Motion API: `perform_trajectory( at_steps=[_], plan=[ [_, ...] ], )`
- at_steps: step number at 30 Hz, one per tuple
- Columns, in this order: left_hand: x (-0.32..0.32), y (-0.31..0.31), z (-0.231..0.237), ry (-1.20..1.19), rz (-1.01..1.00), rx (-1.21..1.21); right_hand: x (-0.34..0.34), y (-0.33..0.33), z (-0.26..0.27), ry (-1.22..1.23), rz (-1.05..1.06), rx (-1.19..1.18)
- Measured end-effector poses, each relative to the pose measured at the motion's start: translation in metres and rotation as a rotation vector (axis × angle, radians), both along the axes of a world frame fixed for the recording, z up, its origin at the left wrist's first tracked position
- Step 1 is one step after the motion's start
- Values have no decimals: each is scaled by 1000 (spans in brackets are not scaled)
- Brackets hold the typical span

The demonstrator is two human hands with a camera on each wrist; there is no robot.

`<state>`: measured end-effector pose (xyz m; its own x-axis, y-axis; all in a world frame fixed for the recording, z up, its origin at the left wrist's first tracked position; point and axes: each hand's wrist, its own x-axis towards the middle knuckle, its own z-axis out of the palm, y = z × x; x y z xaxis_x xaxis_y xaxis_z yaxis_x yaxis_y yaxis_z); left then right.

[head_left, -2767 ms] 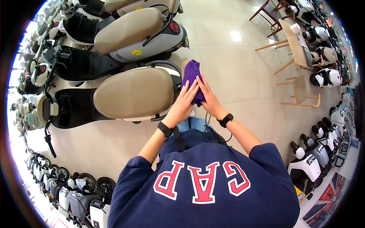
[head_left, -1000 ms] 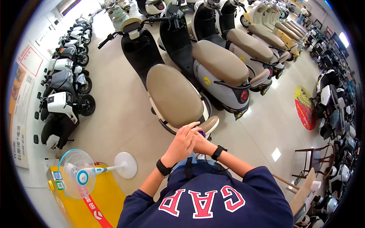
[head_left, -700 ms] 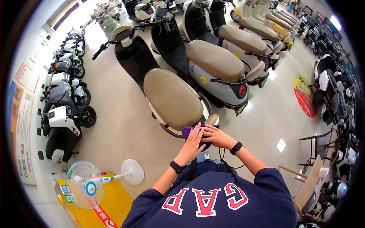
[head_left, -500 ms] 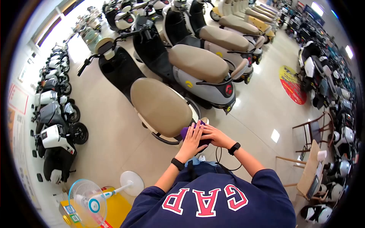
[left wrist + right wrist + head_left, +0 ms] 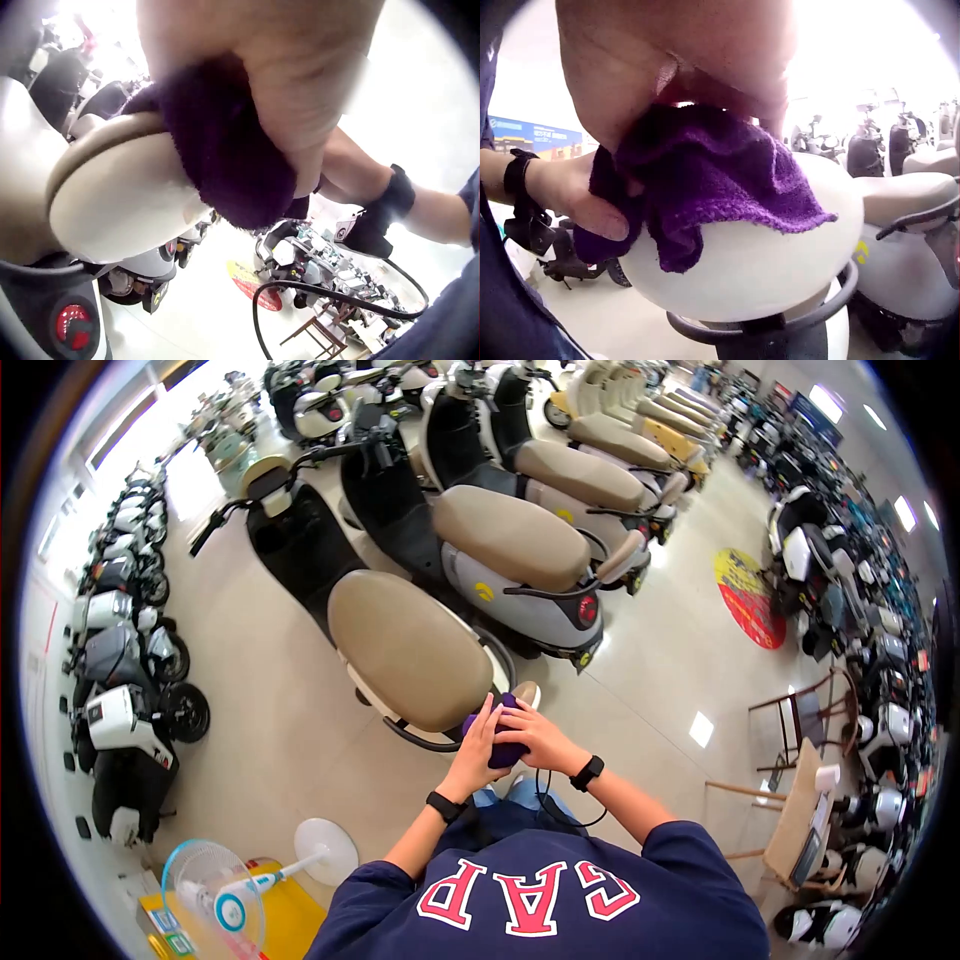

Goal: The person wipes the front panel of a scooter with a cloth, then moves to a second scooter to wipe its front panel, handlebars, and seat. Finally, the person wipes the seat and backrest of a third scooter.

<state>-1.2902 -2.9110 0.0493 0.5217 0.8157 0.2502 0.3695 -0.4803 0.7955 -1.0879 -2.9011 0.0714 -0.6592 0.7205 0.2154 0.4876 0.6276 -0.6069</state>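
- Setting: a scooter shop; directions per the head view.
- Twelve o'clock: scooters (image 5: 512,538), near-alike, parked side by side on tiled floor (image 5: 640,770).
- Nine o'clock: a second row (image 5: 122,718).
- Two to three o'clock: further ranks (image 5: 797,555), densely packed; red-and-yellow decal (image 5: 752,600).
- Four o'clock: table (image 5: 790,810).

Ceiling lights (image 5: 826,403) shine over a pale tiled floor (image 5: 240,660) and a wooden table (image 5: 793,800).

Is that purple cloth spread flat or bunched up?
Bunched up: in the right wrist view, the purple cloth shows folds and a wavy edge where it lies against the pale backrest.
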Motion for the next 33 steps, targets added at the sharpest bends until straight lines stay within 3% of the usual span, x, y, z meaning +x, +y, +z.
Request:
perform_trajectory(
  at_steps=[4, 11, 15, 22, 28, 33],
  plan=[
    [-27, -10, -18, -44, 27, -65, -29, 7, -12, -95, 109, 126],
    [-35, -35, -31, -85, 223, -154, -46, 14, -18, -180, 280, 87],
    [-11, -43, -18, 31, 373, -40, -26, 23, -18, -104, 396, 226],
    [82, -23, 14, 404, 665, 82, 50, 76, -14, 50, 540, 42],
    [135, 10, -2, 542, 779, 102, 90, 111, -52, 224, 555, -159],
    [142, 6, 0, 488, 873, 137, 90, 106, -50, 230, 515, -147]
  ],
)
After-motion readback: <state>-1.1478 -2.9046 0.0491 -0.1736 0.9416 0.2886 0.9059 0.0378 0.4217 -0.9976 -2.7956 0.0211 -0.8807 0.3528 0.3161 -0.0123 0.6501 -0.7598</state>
